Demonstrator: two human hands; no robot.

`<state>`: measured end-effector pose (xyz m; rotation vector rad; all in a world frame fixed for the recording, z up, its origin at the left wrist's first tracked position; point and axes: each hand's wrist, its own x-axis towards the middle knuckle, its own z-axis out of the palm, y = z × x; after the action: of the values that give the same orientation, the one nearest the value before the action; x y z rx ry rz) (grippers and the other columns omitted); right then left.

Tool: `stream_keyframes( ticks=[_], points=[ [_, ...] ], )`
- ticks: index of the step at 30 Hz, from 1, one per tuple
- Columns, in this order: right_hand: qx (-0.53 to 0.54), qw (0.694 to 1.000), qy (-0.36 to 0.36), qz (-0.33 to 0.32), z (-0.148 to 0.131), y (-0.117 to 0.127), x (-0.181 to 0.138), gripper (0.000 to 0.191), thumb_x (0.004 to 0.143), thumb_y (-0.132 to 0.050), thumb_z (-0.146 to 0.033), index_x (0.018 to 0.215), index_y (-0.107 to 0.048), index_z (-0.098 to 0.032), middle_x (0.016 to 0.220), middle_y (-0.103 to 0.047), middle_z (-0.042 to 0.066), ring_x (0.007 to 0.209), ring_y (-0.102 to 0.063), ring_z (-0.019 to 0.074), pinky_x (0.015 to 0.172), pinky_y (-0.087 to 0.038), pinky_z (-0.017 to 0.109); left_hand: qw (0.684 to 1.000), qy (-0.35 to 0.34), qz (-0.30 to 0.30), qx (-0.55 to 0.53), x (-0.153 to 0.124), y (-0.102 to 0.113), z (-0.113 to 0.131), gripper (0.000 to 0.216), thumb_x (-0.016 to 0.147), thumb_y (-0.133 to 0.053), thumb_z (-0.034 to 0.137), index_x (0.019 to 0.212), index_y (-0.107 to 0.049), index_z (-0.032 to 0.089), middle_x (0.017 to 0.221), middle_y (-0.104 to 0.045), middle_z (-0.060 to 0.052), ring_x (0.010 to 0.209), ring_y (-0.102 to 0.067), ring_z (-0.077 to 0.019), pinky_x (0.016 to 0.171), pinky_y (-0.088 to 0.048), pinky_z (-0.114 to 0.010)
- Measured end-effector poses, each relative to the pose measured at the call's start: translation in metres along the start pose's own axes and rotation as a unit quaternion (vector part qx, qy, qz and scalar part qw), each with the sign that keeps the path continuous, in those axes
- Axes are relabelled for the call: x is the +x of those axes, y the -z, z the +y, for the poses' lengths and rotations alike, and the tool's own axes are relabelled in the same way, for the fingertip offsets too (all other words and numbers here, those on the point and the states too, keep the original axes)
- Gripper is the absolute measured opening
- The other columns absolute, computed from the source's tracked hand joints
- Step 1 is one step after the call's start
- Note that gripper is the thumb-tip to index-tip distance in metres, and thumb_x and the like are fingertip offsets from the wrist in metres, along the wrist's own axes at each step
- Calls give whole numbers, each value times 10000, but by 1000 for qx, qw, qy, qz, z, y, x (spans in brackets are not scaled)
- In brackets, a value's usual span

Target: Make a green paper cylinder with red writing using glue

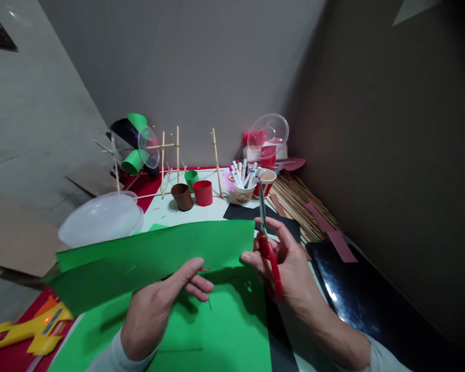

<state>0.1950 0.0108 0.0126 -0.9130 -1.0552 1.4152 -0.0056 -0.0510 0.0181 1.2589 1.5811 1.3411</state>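
Observation:
A long strip of green paper [201, 240] is held up across the middle, its left part showing a darker lower flap. My left hand [163, 299] is closed at the strip's lower edge, thumb against the paper. Beside its fingers is a tiny thin sliver I cannot make out well. My right hand [287, 263] has red-handled scissors [270, 261] resting across it, blades pointing up and away. Its thumb and fingertips also pinch the strip's right end. Beneath both hands lies a larger green paper sheet [232, 325].
Beyond the hands stand brown [182, 197], red [203, 193] and green [191, 179] paper cups, a stick frame [216, 163] and a marker cup [244, 193]. A yellow tool [31, 328] lies at left, a plastic lid [101, 219] behind it. Bamboo sticks [306, 201] and a glossy black object [360, 289] occupy the right.

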Motion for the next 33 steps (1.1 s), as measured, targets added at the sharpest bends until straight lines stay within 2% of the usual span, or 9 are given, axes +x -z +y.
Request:
stream_keyframes(
  ticks=[4,8,16,24,26,28,30,31,33],
  points=[
    [-5,999,18,34,-7,8,7,689,598,-963,-324,1145,-548,-273,723,-593,-82,528,-515,83,466,-415,188,991,70,39,-103,14,4,15,217,762,-764,343,586,-797,222,584,-733,-59,516,-652,-195,598,-556,-303],
    [-29,998,30,45,-17,15,13,651,595,-962,-357,1106,-570,-257,748,-607,-63,506,-509,81,434,-393,190,976,93,61,-190,22,10,23,185,666,-844,295,561,-775,159,580,-731,-78,468,-623,-152,447,-486,-239],
    [-24,994,77,71,-22,25,21,613,578,-967,-334,1056,-591,-255,776,-612,-59,517,-495,73,437,-381,190,981,33,33,-190,29,22,22,292,723,-804,352,517,-732,158,462,-656,-59,405,-600,-140,421,-424,-225],
    [-21,995,64,70,-23,32,26,655,524,-990,-264,1059,-612,-254,793,-614,-62,523,-492,63,446,-380,173,972,58,-39,-223,29,32,25,503,811,-708,542,520,-735,132,535,-706,-119,401,-628,-173,424,-435,-261],
    [-26,996,53,64,-27,37,28,664,518,-993,-264,1058,-606,-245,792,-599,-64,508,-483,56,430,-354,169,966,54,3,-253,36,43,23,448,802,-727,525,546,-738,157,566,-724,-102,468,-662,-192,472,-492,-278],
    [-37,998,34,36,-31,40,29,652,545,-986,-292,1063,-592,-244,786,-575,-70,487,-456,45,423,-325,168,956,11,81,-281,46,57,20,348,797,-740,500,713,-797,168,626,-744,-69,563,-675,-182,539,-536,-268],
    [-58,998,9,-9,-36,41,28,637,580,-974,-325,1072,-577,-248,774,-549,-77,467,-417,34,417,-300,170,956,-38,123,-262,55,70,17,337,852,-685,509,808,-800,195,802,-788,-65,796,-712,-194,674,-567,-254],
    [-74,997,-6,-34,-37,40,27,631,588,-971,-334,1069,-572,-247,772,-539,-79,463,-405,31,414,-294,171,964,-61,108,-236,58,75,16,310,870,-668,497,885,-797,216,932,-794,-55,956,-701,-208,765,-567,-261],
    [-110,989,-40,-89,-39,37,22,621,580,-975,-327,1048,-577,-236,779,-535,-72,489,-433,40,414,-305,165,975,-68,58,-204,59,77,15,304,842,-711,468,992,-788,215,1085,-775,-72,1070,-673,-248,838,-557,-304]
  ],
)
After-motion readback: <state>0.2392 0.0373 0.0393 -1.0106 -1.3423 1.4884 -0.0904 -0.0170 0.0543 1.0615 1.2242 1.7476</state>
